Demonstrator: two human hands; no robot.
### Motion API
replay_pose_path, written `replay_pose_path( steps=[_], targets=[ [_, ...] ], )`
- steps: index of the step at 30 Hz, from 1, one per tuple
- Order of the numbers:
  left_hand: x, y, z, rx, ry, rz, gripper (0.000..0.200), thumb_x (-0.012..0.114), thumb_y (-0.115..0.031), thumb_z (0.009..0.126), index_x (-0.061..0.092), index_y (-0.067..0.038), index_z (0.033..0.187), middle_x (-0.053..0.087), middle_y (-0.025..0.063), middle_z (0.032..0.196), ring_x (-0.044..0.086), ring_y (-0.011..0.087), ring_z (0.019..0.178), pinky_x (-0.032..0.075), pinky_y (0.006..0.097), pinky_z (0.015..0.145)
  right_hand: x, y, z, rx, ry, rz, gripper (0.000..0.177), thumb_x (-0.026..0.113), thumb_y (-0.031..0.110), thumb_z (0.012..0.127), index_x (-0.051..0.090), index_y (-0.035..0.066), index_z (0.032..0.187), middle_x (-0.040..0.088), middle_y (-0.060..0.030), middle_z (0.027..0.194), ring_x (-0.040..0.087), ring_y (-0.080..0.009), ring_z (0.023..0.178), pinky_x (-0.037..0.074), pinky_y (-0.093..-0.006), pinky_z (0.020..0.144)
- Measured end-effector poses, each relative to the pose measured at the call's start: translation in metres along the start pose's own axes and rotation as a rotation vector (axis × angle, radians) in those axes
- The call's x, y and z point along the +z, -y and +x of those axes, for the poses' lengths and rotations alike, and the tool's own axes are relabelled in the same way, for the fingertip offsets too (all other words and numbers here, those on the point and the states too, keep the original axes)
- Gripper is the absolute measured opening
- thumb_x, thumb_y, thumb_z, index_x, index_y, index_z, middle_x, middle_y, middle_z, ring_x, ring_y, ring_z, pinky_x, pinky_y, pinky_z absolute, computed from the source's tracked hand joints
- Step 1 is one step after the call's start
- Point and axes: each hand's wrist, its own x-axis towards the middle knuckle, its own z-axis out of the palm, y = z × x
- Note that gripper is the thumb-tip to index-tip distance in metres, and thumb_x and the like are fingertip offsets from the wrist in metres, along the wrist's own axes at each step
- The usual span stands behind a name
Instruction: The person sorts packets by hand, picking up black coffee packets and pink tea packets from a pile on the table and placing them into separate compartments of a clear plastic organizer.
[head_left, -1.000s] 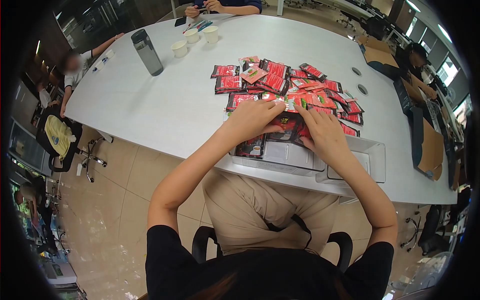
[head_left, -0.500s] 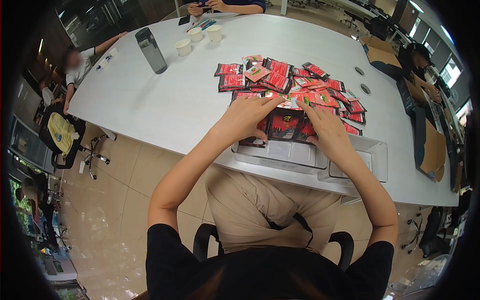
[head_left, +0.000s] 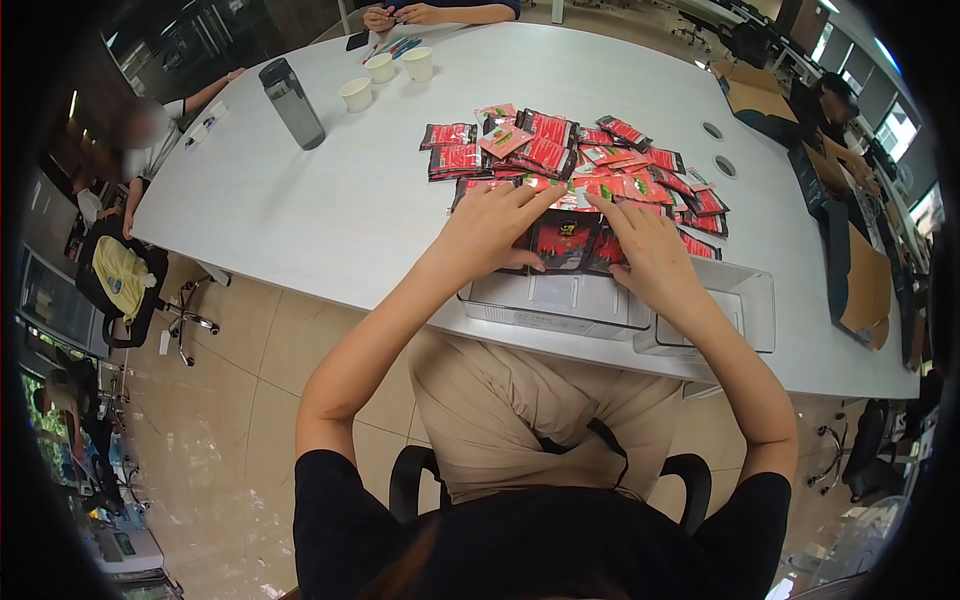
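My left hand (head_left: pixel 486 228) and my right hand (head_left: pixel 652 246) close in from either side on a row of black-and-red coffee packets (head_left: pixel 562 242). Fingers curl over the back of the row while the thumbs press along its front. The packets stand on edge above a clear plastic bin (head_left: pixel 545 318) at the table's front edge. Just behind them spreads a loose pile of red and black packets (head_left: pixel 548 155). Beside my right wrist is a second clear bin (head_left: pixel 757 310), partly covered by my forearm.
A grey bottle (head_left: pixel 292 105) stands at the left of the white table (head_left: pixel 350 210). Paper cups (head_left: pixel 418 63) and pens are near the far side, where a person's hands show. Opened cardboard boxes (head_left: pixel 862 285) line the right edge. Another person sits at the left.
Both hands and the held packets have risen slightly relative to the bin. The whole view has also shifted a little.
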Motion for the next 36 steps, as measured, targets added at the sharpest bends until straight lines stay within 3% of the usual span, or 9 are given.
replay_pose_path(
  steps=[3,15,20,23,26,29,31,33,36],
  targets=[
    [-0.001,-0.004,0.003,-0.015,-0.015,-0.006,0.089,0.078,-0.046,0.062,0.042,-0.015,0.137,0.062,0.0079,0.103,0.060,0.0263,0.096,0.045,0.0372,0.084,0.001,-0.001,-0.002,-0.033,-0.055,-0.036,0.091,0.077,0.004,0.062,0.035,0.015,0.142,0.051,-0.0086,0.119,0.051,-0.0266,0.106,0.040,-0.0397,0.088],
    [-0.002,-0.010,0.007,-0.008,-0.044,0.046,0.074,0.077,-0.035,0.070,0.046,-0.014,0.134,0.059,0.0075,0.110,0.057,0.0245,0.101,0.043,0.0377,0.085,-0.005,0.000,-0.008,-0.052,-0.153,0.002,0.082,0.075,0.004,0.063,0.040,0.012,0.137,0.050,-0.0094,0.123,0.050,-0.0261,0.111,0.038,-0.0394,0.095],
    [-0.008,-0.018,0.006,0.029,-0.178,0.008,0.069,0.077,-0.032,0.070,0.051,-0.013,0.130,0.057,0.0074,0.116,0.054,0.0240,0.108,0.041,0.0387,0.091,-0.021,0.007,-0.017,-0.031,-0.240,0.073,0.077,0.075,0.005,0.065,0.044,0.011,0.135,0.048,-0.0114,0.130,0.047,-0.0286,0.118,0.036,-0.0407,0.099],
    [-0.017,-0.031,0.004,0.040,-0.238,-0.025,0.062,0.077,-0.028,0.070,0.054,-0.012,0.126,0.057,0.0066,0.119,0.054,0.0246,0.109,0.041,0.0391,0.094,-0.041,0.010,-0.027,-0.040,-0.370,0.199,0.074,0.076,0.005,0.067,0.046,0.011,0.134,0.053,-0.0126,0.124,0.051,-0.0294,0.114,0.040,-0.0407,0.096],
    [-0.029,-0.052,-0.001,0.039,-0.263,-0.110,0.055,0.077,-0.023,0.071,0.058,-0.011,0.121,0.057,0.0060,0.121,0.055,0.0252,0.110,0.040,0.0410,0.095,-0.067,0.019,-0.048,-0.076,-0.574,0.371,0.061,0.075,0.004,0.070,0.053,0.011,0.127,0.060,-0.0115,0.114,0.056,-0.0296,0.108,0.044,-0.0408,0.091],
    [-0.028,-0.077,-0.008,0.036,-0.270,-0.198,0.049,0.077,-0.020,0.071,0.061,-0.011,0.117,0.058,0.0059,0.121,0.056,0.0252,0.111,0.039,0.0444,0.097,-0.099,0.036,-0.084,-0.095,-0.860,0.576,0.039,0.070,0.000,0.078,0.062,0.011,0.114,0.063,-0.0072,0.104,0.058,-0.0269,0.098,0.046,-0.0344,0.084],
    [-0.020,-0.095,-0.011,0.037,-0.268,-0.278,0.044,0.077,-0.017,0.071,0.063,-0.012,0.112,0.060,0.0058,0.120,0.057,0.0247,0.112,0.036,0.0480,0.100,-0.112,0.044,-0.101,-0.263,-1.082,0.833,0.029,0.065,0.004,0.082,0.062,0.011,0.110,0.061,-0.0030,0.101,0.056,-0.0243,0.097,0.044,-0.0325,0.084],
    [-0.006,-0.112,-0.015,0.050,-0.287,-0.301,0.043,0.077,-0.017,0.071,0.064,-0.012,0.111,0.060,0.0057,0.120,0.058,0.0249,0.111,0.036,0.0476,0.100,-0.124,0.051,-0.110,-0.561,-1.197,1.082,0.025,0.060,0.011,0.086,0.059,0.013,0.111,0.057,0.0007,0.101,0.052,-0.0192,0.097,0.042,-0.0317,0.085],
    [0.014,-0.134,-0.016,0.043,-0.304,-0.357,0.037,0.078,-0.016,0.070,0.067,-0.013,0.105,0.062,0.0050,0.117,0.058,0.0247,0.111,0.036,0.0470,0.101,-0.139,0.051,-0.118,-0.886,-1.108,1.283,0.030,0.057,0.016,0.089,0.058,0.021,0.118,0.054,0.0065,0.113,0.046,-0.0123,0.106,0.039,-0.0289,0.089]
  ],
)
